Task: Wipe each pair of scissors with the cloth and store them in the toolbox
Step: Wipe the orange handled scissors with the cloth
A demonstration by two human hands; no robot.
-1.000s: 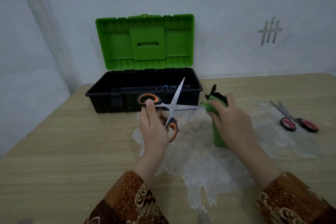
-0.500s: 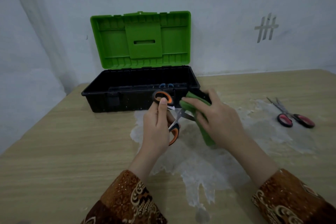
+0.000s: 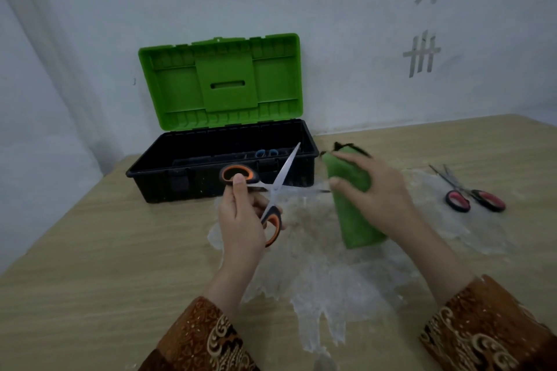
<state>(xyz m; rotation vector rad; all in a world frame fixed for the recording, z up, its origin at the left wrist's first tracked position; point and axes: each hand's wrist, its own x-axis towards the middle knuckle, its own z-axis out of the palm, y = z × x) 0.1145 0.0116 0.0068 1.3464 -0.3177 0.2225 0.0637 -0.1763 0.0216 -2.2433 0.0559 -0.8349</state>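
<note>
My left hand point(image 3: 241, 220) grips the orange-and-black scissors point(image 3: 275, 190) by their handles, blades spread wide just in front of the toolbox. One blade points up and right, the other runs right toward the cloth. My right hand point(image 3: 373, 193) holds the folded green cloth point(image 3: 352, 214) pinched at that blade's tip. The black toolbox point(image 3: 168, 170) stands behind with its green lid point(image 3: 223, 81) raised; blue handles point(image 3: 266, 153) show inside. A red-handled pair of scissors point(image 3: 470, 194) lies on the table to the right.
A patch of crumpled clear plastic film point(image 3: 319, 274) lies on the wooden table point(image 3: 90, 265) under my hands. The wall stands close behind the toolbox. Patterned brown sleeves cover both forearms.
The scissors' blades have swung open again. My right hand has drawn the cloth rightward along the blade, from near the pivot out to the tip.
</note>
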